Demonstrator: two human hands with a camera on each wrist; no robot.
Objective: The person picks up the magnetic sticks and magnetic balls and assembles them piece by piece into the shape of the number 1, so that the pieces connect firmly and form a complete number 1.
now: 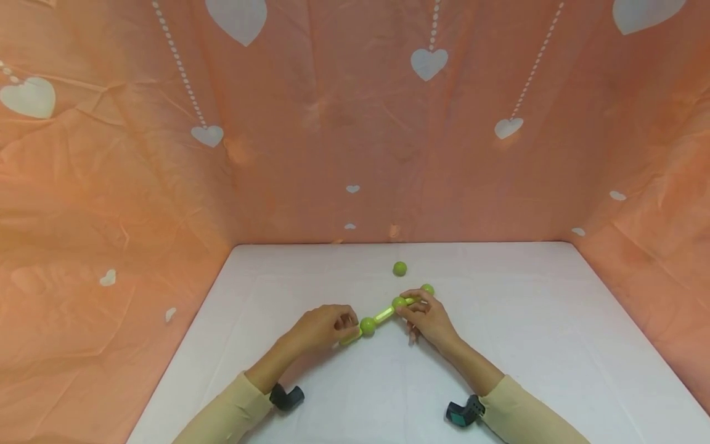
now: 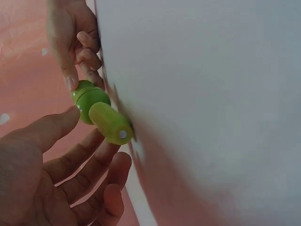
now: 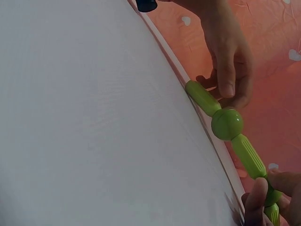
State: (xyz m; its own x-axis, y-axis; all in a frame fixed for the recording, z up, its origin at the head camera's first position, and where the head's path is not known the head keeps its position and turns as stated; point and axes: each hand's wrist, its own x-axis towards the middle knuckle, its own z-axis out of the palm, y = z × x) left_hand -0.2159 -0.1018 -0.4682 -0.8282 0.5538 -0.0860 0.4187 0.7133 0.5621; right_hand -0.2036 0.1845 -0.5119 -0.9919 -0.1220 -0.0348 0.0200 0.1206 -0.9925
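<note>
A straight chain of lime-green sticks and balls slants over the white table. My right hand [image 1: 431, 319] pinches a ball [image 3: 273, 195] of this chain between thumb and finger. Beyond that hand, another ball [image 1: 427, 288] forms the far end. My left hand [image 1: 327, 327] is around the near-end stick [image 2: 112, 125], its fingers loosely bent and the thumb apart from the stick; whether a fingertip touches it is hard to tell. That stick's tip shows a small silvery disc. Between the hands are a ball [image 3: 227, 125] and a ribbed stick [image 3: 249, 156].
One loose green ball [image 1: 399, 268] lies on the white table [image 1: 499, 296] behind the chain. Orange cloth [image 1: 333, 123] with white hearts walls off the back and both sides. Dark wrist devices [image 1: 286, 398] sit on both forearms.
</note>
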